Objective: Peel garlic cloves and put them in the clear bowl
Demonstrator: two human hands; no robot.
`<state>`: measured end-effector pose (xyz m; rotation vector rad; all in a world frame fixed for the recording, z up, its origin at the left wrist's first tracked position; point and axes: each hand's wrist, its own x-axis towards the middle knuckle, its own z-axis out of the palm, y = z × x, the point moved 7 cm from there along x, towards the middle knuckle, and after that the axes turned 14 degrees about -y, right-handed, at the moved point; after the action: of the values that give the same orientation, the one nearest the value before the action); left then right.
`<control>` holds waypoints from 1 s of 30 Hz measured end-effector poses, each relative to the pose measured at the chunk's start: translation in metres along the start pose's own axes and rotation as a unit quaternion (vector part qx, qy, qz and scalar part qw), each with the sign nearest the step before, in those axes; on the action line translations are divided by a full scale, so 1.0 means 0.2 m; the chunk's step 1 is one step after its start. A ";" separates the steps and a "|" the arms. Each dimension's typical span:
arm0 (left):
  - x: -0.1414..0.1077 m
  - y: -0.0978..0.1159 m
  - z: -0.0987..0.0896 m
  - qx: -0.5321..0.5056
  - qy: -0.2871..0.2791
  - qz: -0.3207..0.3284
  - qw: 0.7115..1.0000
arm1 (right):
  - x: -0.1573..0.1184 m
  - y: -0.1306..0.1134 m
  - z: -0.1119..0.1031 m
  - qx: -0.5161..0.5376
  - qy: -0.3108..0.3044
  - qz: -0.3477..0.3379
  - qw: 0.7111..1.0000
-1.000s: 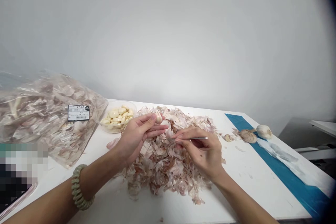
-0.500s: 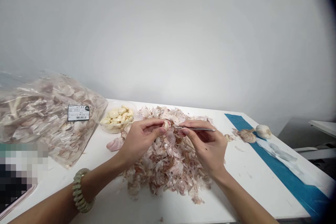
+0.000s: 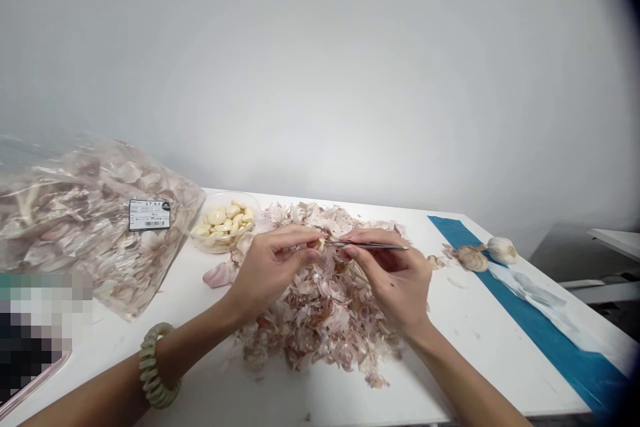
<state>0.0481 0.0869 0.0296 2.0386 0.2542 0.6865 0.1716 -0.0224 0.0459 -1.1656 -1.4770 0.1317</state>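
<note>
Above the heap of garlic skins (image 3: 330,310), we pinched a garlic clove (image 3: 321,244) in our left hand (image 3: 270,263) and gripped a slim metal tool (image 3: 380,246) in our right hand (image 3: 397,280), its tip at the clove. Peeled cloves (image 3: 217,215) sat in a clear bowl (image 3: 252,203) left of the heap.

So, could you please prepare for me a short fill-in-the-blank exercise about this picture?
1. The hand that holds the thin metal tool is the person's ____ one.
2. On the label of the plastic bag, the largest number is ____.
3. The peeled cloves in the clear container are cloves of ____.

Missing words: right; 17.63; garlic.
</note>
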 end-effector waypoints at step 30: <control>-0.01 0.02 -0.01 -0.005 0.003 -0.006 1.000 | 0.00 -0.01 0.00 0.002 -0.009 -0.004 1.000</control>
<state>0.0461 0.0853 0.0322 2.0238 0.2650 0.6850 0.1708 -0.0235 0.0471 -1.1581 -1.4967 0.1416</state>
